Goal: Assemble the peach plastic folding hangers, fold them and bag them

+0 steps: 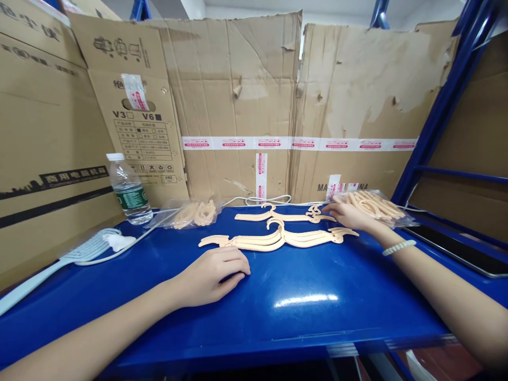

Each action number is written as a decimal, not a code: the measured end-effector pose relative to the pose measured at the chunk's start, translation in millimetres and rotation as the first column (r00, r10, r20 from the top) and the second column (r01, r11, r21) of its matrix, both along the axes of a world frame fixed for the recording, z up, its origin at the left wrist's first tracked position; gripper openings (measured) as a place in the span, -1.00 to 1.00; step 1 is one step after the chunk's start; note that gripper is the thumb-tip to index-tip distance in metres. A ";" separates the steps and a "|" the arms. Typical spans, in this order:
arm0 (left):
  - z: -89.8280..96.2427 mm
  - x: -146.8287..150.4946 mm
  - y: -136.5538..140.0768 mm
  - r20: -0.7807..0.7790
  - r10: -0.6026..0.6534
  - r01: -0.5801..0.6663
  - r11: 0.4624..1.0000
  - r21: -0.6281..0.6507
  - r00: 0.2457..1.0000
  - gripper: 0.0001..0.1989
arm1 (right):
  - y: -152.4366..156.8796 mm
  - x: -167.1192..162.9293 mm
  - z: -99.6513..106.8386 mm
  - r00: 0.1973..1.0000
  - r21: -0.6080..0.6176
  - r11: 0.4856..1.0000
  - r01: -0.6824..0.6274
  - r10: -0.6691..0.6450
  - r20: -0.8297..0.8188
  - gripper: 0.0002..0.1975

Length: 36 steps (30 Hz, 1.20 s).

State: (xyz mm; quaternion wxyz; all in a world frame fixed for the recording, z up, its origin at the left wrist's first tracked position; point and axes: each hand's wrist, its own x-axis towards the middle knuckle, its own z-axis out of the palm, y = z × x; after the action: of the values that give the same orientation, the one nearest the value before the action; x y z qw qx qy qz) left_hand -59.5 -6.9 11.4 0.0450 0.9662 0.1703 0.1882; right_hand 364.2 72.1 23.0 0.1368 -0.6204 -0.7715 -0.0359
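Note:
Two beige folding clothes hangers lie on the blue shelf top. The nearer hanger (pixel 262 242) is spread wide with its hook pointing away from me. Behind it lies the farther hanger (pixel 291 217), its right end close to my right hand (pixel 349 214). That hand's fingers are bent at the end of the farther hanger; whether they grip it is hard to make out. My left hand (pixel 216 276) rests on the surface just in front of the nearer hanger's left arm, fingers loosely curved, thumb apart, holding nothing.
Plastic bags of hanger parts lie at back left (pixel 194 214) and back right (pixel 375 206). A water bottle (pixel 129 193), a pale blue hairbrush (pixel 83 248) and a white cable (pixel 262 200) are on the left and back. A dark phone or tablet (pixel 460 248) lies right. Cardboard (pixel 238 106) walls the back.

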 end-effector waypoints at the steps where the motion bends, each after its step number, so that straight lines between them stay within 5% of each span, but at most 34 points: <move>1: 0.1 0.1 0.0 0.002 -0.002 0.002 1.000 0.000 1.000 -0.80 | -0.4 0.1 0.0 1.000 0.000 1.000 0.001 -0.001 -0.003 -0.62; 14: -3.3 0.3 -2.6 0.029 0.022 -0.022 1.000 -0.017 0.999 -0.80 | 13.2 -18.5 -0.9 0.999 0.087 0.996 0.027 -0.030 0.038 -0.74; 23: -5.1 1.4 -3.3 0.033 0.034 -0.034 0.999 0.009 0.999 -0.80 | 43.1 -36.1 18.3 0.972 0.018 0.982 0.190 -0.190 0.139 -0.83; 36: -2.2 3.9 -3.4 0.036 0.021 -0.021 1.000 -0.005 0.999 -0.77 | 37.8 -35.9 11.7 0.925 -0.016 0.951 0.308 -0.295 0.238 -0.73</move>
State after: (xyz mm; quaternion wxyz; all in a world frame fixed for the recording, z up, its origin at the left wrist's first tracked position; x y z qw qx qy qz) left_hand -55.6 -10.3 9.2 0.0484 0.9607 0.1800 0.2058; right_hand 328.3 109.8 34.7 0.0215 -0.7264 -0.6783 -0.1084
